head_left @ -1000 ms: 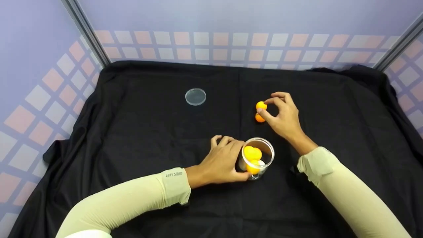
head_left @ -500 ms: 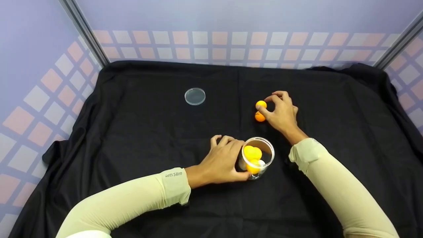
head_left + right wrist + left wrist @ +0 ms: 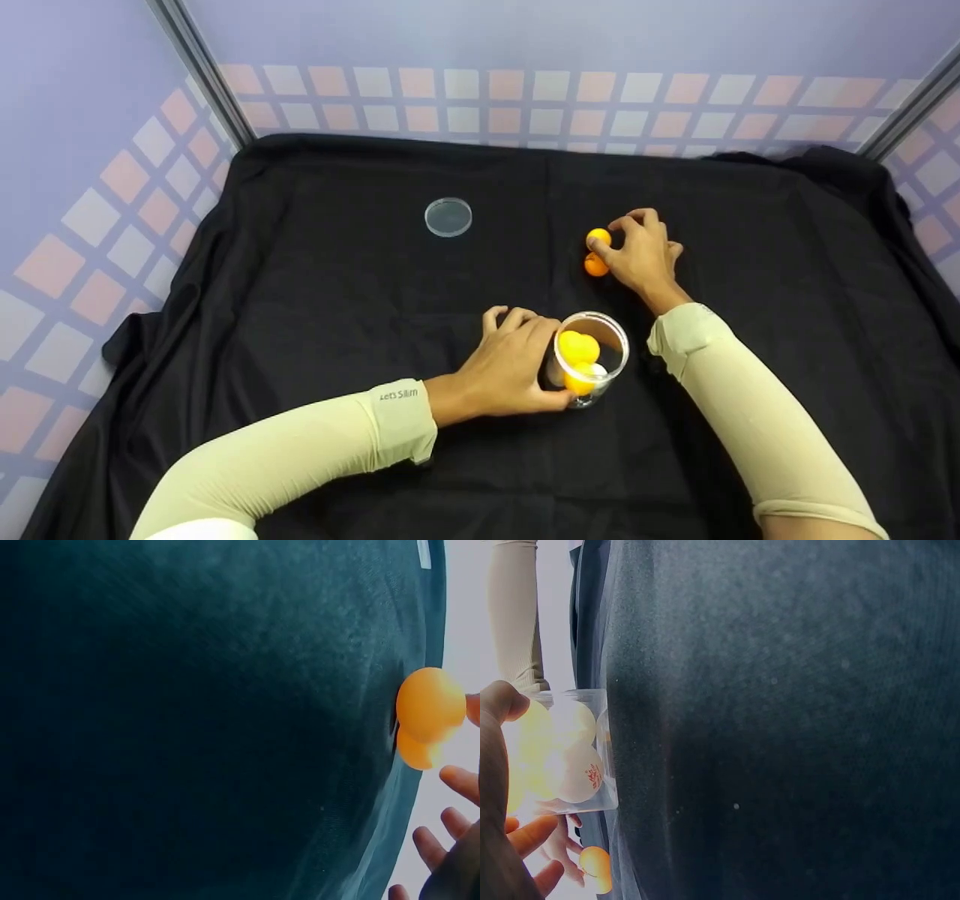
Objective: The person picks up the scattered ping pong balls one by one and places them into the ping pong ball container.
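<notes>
My left hand (image 3: 508,367) grips a clear plastic jar (image 3: 614,339) from its left side, thumb at the front. Inside lie several yellow-orange ping-pong balls (image 3: 576,346) and a white ping-pong ball (image 3: 579,771) with red print, seen through the wall in the left wrist view. Farther back, two orange ping-pong balls rest together on the cloth. My right hand (image 3: 642,255) reaches over the lighter ball (image 3: 599,236), thumb and forefinger spread about it. The darker ball (image 3: 596,265) sits just in front. In the right wrist view, the fingertips (image 3: 459,781) stand apart from both balls.
A round clear lid (image 3: 448,217) lies toward the back, left of the loose balls. Black cloth (image 3: 360,285) with folds covers the table. Pale purple panels (image 3: 495,37) with pink and white squares stand behind and at both sides.
My right forearm has swung inward, and the right hand's forefinger now stands a little off the lighter ball. The left hand keeps its grip on the jar. The head view has shifted slightly.
</notes>
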The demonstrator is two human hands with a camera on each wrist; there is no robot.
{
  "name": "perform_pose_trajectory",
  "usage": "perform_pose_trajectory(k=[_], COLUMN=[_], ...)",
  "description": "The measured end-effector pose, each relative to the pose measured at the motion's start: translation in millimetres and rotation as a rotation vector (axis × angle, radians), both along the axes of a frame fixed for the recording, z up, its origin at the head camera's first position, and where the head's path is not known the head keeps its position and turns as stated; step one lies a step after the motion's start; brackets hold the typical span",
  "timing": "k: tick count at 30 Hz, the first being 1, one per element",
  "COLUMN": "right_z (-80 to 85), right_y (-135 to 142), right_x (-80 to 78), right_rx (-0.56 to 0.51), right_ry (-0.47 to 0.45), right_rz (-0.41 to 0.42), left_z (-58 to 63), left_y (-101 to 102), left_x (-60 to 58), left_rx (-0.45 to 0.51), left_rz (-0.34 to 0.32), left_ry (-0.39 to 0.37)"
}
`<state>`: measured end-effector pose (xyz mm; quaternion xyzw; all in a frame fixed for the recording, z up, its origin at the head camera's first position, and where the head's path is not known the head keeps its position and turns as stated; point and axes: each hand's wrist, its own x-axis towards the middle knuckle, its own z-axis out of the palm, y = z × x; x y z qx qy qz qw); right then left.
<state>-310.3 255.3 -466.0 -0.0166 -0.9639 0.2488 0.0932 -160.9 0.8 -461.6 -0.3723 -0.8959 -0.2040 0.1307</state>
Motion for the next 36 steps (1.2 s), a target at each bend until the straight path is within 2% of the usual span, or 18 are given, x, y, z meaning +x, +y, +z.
perform_pose_trajectory(k=[16,29,36], right_z=[4.5,5.7,3.6], right_y=[3.3,-2.2,-1.6], right_x=[-5.6,-4.7,-4.4], right_rx=[0.041,0.016,0.016], right_ry=[-0.130,-0.120,-0.115], right_rz=[-0.010,-0.016,-0.015], left_z=[0.5,-0.2,0.4], left_y=[0.3,1.3,1.5], left_x=[0.8,1.1,1.4], left_rx=[-0.009,-0.011,-0.008], left_rz=[0.011,0.007,0.008], left_ry=[0.002,0.037,0.031])
